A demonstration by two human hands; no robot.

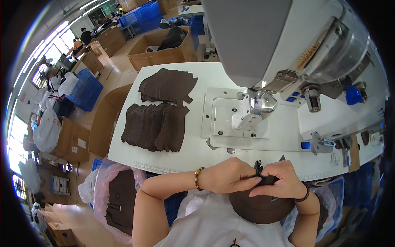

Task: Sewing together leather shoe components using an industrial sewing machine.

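Observation:
Both my hands meet at the table's front edge over a dark brown flat piece [261, 208], which looks like leather or fabric and hangs rounded against my front. My left hand [230, 176] pinches its upper part with thumb and fingers. Close beside it, my right hand [284, 180] grips the same piece, thumb pointing left. A small dark bit [258, 165] sticks up between the hands; its kind is unclear. Ahead of them stands a sewing machine [251, 41] with a white metal bed [222, 119]. On the table's left lie two fanned stacks of brown pieces, a far stack [166, 85] and a near stack [154, 126].
The white table [197, 152] has a ruler strip [152, 166] along its front edge. Below left, a pink plastic bag [103, 197] holds more brown pieces. A bagged blue crate [335, 197] stands at lower right. Cardboard boxes [162, 45], blue crates and several people are farther off.

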